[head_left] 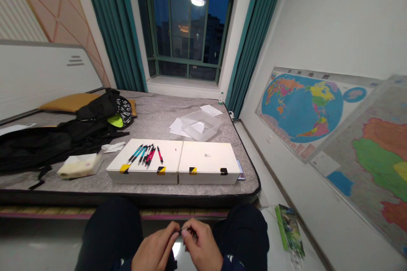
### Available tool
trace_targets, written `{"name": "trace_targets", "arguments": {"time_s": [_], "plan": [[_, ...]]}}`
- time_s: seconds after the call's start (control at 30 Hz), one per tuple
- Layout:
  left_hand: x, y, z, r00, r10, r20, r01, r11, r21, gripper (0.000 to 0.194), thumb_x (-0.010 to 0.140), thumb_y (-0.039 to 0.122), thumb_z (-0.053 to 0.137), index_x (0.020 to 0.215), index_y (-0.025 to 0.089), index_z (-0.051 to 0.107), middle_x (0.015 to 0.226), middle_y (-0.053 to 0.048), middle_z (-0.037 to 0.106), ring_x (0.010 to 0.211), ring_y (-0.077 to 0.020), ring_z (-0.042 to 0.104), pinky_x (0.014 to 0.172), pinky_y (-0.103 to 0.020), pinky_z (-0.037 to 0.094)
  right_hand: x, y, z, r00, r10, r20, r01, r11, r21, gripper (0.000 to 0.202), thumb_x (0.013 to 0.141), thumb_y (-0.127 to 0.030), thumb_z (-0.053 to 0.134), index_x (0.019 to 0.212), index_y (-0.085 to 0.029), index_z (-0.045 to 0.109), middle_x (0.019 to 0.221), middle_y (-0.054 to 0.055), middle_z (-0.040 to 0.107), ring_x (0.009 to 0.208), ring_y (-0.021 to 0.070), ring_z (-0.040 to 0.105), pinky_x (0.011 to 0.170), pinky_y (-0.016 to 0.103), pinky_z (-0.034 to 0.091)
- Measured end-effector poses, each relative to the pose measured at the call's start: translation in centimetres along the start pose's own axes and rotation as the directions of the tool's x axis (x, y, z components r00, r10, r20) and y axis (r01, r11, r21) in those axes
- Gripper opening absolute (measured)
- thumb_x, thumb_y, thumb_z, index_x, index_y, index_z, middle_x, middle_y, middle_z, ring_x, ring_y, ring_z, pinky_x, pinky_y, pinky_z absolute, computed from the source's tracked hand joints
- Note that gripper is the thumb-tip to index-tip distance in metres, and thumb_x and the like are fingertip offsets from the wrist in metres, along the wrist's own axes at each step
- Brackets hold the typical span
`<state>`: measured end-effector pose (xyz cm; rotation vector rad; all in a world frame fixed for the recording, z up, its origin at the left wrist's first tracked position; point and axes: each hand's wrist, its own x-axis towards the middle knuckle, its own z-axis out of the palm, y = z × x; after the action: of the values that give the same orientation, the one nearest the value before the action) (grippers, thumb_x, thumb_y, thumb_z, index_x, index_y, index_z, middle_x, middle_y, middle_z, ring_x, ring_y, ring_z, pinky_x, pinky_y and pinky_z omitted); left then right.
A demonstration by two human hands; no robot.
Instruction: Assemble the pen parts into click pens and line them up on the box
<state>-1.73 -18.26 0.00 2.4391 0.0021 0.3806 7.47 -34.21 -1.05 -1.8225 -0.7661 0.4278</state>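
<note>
My left hand (pixel 155 246) and my right hand (pixel 202 244) are low in the head view, between my knees, with their fingertips almost meeting. Both are closed in a pinch. A small dark piece shows between the fingertips, too little of it to name. Beyond my knees, on the mattress edge, two white boxes (pixel 206 156) lie side by side with yellow and black tape on their front edges. Several click pens (pixel 146 155), blue, black and red, lie on the left box. One red pen (pixel 160 155) is a little apart from the others.
Behind the boxes a clear plastic bin (pixel 203 129) stands on the mattress (pixel 152 110) among white papers (pixel 178 127). A tissue pack (pixel 79 166) and a black backpack (pixel 63 135) lie to the left. A green booklet (pixel 290 229) is on the floor at right.
</note>
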Motion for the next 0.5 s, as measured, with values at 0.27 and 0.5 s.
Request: {"name": "trace_targets", "arguments": {"time_s": [0.27, 0.5], "plan": [[-0.4, -1.2, 1.1, 0.999, -0.040, 0.032, 0.040, 0.999, -0.010, 0.018, 0.094, 0.031, 0.054, 0.111, 0.029, 0.049, 0.082, 0.001, 0.074, 0.070, -0.0195, 0.074, 0.065, -0.021, 0.054, 0.0, 0.9, 0.5, 0.997, 0.010, -0.071, -0.003, 0.995, 0.100, 0.019, 0.091, -0.032, 0.058, 0.095, -0.022, 0.074, 0.080, 0.005, 0.069, 0.068, 0.0181, 0.063, 0.059, 0.023, 0.045], [-0.1, -0.8, 0.7, 0.996, -0.011, 0.088, 0.016, 0.998, -0.060, 0.011, 0.098, 0.026, 0.046, 0.107, 0.031, 0.050, 0.091, 0.001, 0.075, 0.082, -0.0190, 0.075, 0.069, -0.020, 0.053, 0.1, 0.7, 0.2, 0.997, 0.019, -0.072, -0.009, 0.992, 0.129, 0.021, 0.088, -0.037, 0.063, 0.085, -0.020, 0.075, 0.076, 0.005, 0.067, 0.065, 0.0165, 0.060, 0.057, 0.023, 0.043]]}}
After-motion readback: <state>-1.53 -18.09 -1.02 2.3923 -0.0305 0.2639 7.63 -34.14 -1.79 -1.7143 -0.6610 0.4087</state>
